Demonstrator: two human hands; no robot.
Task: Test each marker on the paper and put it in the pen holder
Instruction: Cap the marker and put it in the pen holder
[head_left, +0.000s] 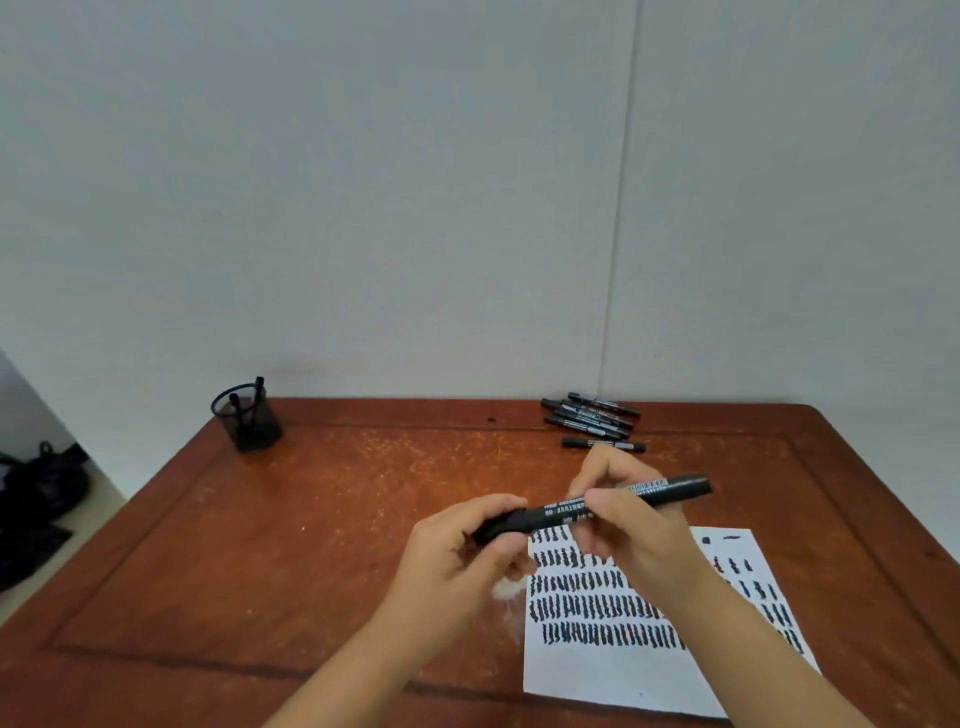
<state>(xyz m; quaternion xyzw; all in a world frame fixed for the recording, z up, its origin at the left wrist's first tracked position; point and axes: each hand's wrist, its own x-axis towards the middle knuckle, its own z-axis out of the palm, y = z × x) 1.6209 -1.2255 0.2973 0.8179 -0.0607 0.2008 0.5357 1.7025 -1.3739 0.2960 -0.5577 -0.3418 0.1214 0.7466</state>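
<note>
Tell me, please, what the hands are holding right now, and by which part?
Both hold one black marker above the paper: the left hand grips its left end, at the cap, and the right hand pinches the middle of the barrel.

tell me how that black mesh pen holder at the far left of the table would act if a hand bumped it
The pen holder looks like thin mesh, so it is probably light and would slide on the smooth table. It stands taller than wide, with two markers leaning against its rim, so a push near the top might tip it.
</note>
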